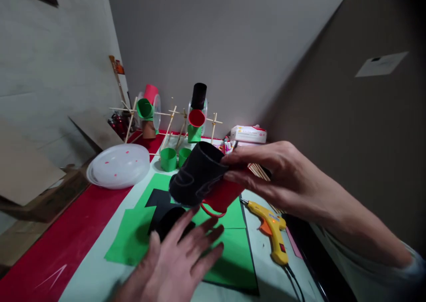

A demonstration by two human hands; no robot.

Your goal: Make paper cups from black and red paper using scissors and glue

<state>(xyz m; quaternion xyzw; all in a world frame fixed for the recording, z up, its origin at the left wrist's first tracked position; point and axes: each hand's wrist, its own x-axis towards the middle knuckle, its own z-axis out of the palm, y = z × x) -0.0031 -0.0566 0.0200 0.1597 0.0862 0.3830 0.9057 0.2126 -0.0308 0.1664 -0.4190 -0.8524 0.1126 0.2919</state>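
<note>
My right hand pinches the upper rim of a black paper tube, tilted above the table, with glue-like wavy lines on its side. A red paper tube shows just behind and below it; whether the two touch I cannot tell. My left hand is open beneath, fingers spread and slightly blurred, holding nothing. By its fingertips is a dark curled paper piece, partly covered by the hand. Green paper sheets lie under both hands. A yellow glue gun rests to the right.
Two stick frames hold wheels of coloured tubes, a left wheel and a right wheel. Green paper cups stand before them. A round plastic lid lies left. A white box sits by the wall.
</note>
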